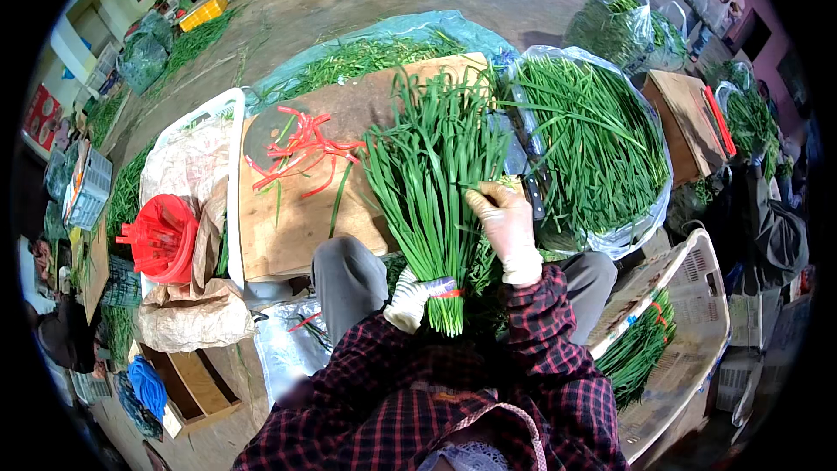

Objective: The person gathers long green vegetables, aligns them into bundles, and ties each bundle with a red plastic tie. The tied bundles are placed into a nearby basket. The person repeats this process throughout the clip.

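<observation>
My left hand point(418, 297), in a pale glove, grips a bundle of Chinese chives point(435, 229) near its cut ends, where a red tie point(448, 293) goes round the stems. The leaves fan out away from me over a wooden board point(307, 209). My gloved right hand point(507, 222) is at the bundle's right side, thumb and fingertips together at the leaves; whether they pinch a leaf is hard to tell. Loose red ties point(307, 144) lie on the board to the left. A knife with a black handle point(535, 196) lies just beyond my right hand.
Loose chives fill a plastic-lined container point(592, 144) at the right. A red bucket point(167, 235) of red ties stands at the left. A tied bundle point(641, 347) lies in a plastic crate point(693, 333) at lower right. Green trimmings point(373, 59) lie behind the board. Other people are farther off.
</observation>
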### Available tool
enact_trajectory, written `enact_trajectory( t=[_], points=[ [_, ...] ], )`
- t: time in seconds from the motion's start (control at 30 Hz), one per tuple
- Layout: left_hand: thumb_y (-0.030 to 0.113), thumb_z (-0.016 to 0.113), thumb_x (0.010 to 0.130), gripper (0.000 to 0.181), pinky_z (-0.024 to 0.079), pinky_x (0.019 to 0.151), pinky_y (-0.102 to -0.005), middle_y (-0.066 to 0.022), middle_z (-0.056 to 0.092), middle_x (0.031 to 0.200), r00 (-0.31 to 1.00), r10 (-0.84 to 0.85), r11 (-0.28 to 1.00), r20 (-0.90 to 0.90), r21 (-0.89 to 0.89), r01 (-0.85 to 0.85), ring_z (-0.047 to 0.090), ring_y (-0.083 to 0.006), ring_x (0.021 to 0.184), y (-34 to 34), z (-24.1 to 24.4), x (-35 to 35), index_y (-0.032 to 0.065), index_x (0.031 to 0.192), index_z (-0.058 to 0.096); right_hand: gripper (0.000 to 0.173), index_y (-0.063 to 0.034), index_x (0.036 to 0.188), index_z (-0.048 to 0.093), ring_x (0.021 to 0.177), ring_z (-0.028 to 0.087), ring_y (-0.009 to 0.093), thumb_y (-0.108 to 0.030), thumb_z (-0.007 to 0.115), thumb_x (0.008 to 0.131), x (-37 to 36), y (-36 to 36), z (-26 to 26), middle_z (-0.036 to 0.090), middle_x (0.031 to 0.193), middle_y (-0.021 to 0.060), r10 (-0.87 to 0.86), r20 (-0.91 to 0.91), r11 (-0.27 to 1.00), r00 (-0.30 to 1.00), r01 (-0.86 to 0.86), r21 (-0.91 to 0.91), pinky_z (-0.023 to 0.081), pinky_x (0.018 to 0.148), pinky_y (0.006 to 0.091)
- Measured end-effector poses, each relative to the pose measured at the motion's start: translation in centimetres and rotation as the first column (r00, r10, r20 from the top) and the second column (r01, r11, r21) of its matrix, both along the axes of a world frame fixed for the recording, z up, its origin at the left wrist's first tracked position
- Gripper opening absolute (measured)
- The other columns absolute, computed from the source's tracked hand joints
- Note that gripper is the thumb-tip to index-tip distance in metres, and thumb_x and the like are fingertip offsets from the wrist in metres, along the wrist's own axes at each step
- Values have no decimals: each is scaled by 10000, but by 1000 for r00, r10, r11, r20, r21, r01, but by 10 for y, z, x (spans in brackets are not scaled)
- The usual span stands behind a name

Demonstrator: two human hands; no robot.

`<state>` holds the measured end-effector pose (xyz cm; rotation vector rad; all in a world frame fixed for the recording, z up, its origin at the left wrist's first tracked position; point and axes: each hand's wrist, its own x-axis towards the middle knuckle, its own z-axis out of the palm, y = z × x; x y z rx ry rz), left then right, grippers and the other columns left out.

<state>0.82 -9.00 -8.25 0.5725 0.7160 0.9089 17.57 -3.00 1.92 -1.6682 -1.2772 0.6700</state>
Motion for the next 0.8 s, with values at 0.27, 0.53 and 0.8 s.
enact_trajectory(
  t=[0.27,0.53,0.8],
  points=[
    [40,687,777,413,481,861,-334,-49,625,1074,997,24,999,67,25,-26,590,-190,979,1,-2,3,49,1163,543,184,-52,900,680,415,432,55,-199,570,903,14,-3,20,531,535,-17,59,-652,991,756,-121,-51,313,395,189],
    [26,702,763,465,481,849,-313,-47,616,1079,988,148,986,-53,81,-143,592,-172,948,5,2,5,48,1191,521,786,0,1317,339,1088,535,299,-305,751,721,44,-34,-26,545,1204,168,79,20,997,997,-79,9,425,899,385],
    [198,753,744,861,214,1081,-382,-66,371,1380,992,-4,1000,-122,-31,1,321,-178,1286,3,4,-4,84,1417,228,734,30,1270,345,1035,516,134,-296,754,755,2,-76,-90,545,1149,72,82,-733,844,675,-438,-309,404,915,255]
  ],
)
